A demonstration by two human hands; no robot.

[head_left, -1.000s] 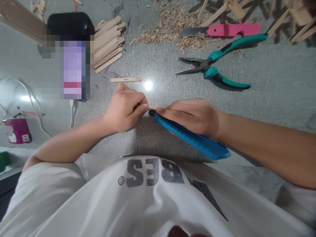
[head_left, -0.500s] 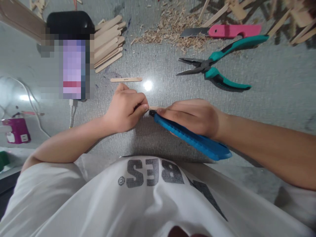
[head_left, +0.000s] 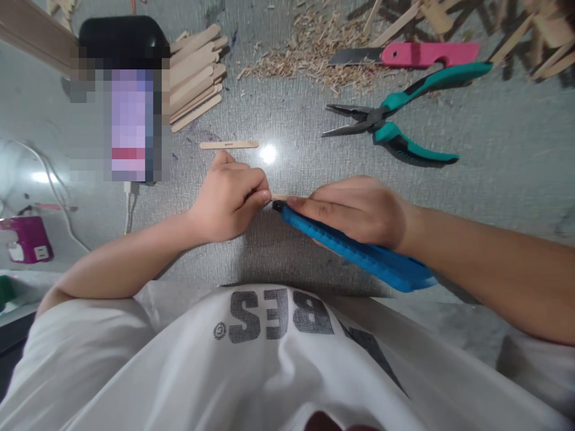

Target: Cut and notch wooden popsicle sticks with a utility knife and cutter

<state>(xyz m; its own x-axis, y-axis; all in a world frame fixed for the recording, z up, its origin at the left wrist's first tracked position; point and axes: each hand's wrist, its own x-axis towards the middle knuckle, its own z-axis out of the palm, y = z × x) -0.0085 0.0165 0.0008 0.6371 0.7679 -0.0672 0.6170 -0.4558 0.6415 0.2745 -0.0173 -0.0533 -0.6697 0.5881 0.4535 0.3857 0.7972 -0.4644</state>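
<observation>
My left hand (head_left: 229,197) is curled and pinches one end of a small wooden craft stick (head_left: 284,197) that lies flat on the grey table. My right hand (head_left: 354,209) is wrapped round a blue utility knife (head_left: 359,251), forefinger laid along its top. The knife's black tip rests against the stick right beside my left fingertips. Most of the stick is hidden under my right hand.
A single stick (head_left: 229,144) lies just beyond my left hand. A stack of sticks (head_left: 195,78) sits at the back left beside a black phone stand (head_left: 123,42). Teal pliers (head_left: 395,117), a pink knife (head_left: 413,54) and wood shavings (head_left: 309,51) lie at the back.
My right hand and the blue knife have shifted very slightly to the right. My left hand stays put.
</observation>
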